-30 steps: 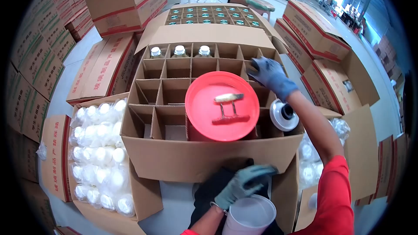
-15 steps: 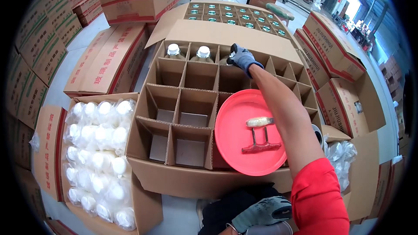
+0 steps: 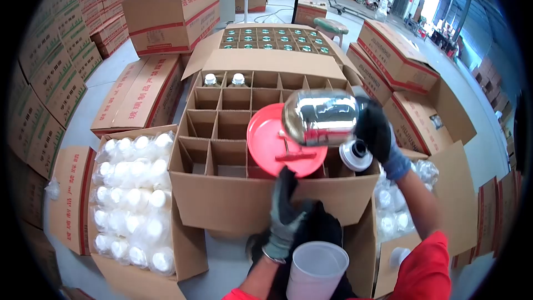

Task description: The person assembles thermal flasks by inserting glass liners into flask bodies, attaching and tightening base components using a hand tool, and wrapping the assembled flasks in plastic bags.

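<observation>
My right hand (image 3: pixel 380 136), in a grey and black glove, grips a shiny silvery bottle (image 3: pixel 322 118) by one end. The bottle lies sideways in the air over the divided carton (image 3: pixel 266 200), its outline partly blurred. My left hand (image 3: pixel 288 205), also gloved, is at the carton's front wall with thumb and fingers apart and nothing in it. A round red tray (image 3: pixel 261 147) rests on the dividers and bears a red T-shaped tool (image 3: pixel 296 156). White-capped bottles (image 3: pixel 238 80) stand in two back-left compartments. A white-rimmed round item with a dark centre (image 3: pixel 355 155) sits below the bottle.
A translucent white tub (image 3: pixel 317 272) is at my lap. To the left, an open carton holds bagged white pieces (image 3: pixel 133 197); more bagged pieces (image 3: pixel 397 203) lie at right. Behind stands a carton of green-topped items (image 3: pixel 275 39). Closed cartons (image 3: pixel 139 94) surround the workplace.
My right hand has lifted a bottle from the back row and swung it toward me and right. My left hand has risen from my lap to the carton's front. The view has shifted.
</observation>
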A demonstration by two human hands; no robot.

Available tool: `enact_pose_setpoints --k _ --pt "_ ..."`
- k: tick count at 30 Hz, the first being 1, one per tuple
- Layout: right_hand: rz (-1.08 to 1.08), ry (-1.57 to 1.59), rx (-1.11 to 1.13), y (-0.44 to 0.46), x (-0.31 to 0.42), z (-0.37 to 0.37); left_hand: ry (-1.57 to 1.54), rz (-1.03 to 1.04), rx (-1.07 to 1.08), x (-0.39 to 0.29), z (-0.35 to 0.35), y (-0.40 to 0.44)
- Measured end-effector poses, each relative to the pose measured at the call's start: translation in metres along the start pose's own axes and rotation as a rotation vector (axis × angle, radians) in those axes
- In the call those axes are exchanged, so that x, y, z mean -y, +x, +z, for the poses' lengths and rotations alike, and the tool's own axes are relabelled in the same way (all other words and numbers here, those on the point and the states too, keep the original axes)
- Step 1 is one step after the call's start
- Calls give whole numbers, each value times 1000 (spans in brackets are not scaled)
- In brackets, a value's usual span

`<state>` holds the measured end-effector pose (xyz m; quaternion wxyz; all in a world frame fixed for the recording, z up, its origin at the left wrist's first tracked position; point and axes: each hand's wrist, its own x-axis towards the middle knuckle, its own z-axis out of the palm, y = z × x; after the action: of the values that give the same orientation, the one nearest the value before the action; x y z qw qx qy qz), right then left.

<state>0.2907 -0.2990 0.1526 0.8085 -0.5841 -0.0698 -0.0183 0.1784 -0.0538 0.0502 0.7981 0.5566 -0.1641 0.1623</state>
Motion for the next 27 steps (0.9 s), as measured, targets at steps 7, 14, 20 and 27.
enact_pose_setpoints --k 7,14,20,27 --pt "163 -167 83 -174 -67 27 349 48 243 -84 -22 5" --pt "-201 -813 304 -249 -69 14 129 -487 407 -87 -54 -14" --pt "-69 -760 284 -392 -80 7 289 -566 257 -107 -100 -117" --pt "-242 -636 296 -388 -78 85 289 -901 194 -84 -186 -260"
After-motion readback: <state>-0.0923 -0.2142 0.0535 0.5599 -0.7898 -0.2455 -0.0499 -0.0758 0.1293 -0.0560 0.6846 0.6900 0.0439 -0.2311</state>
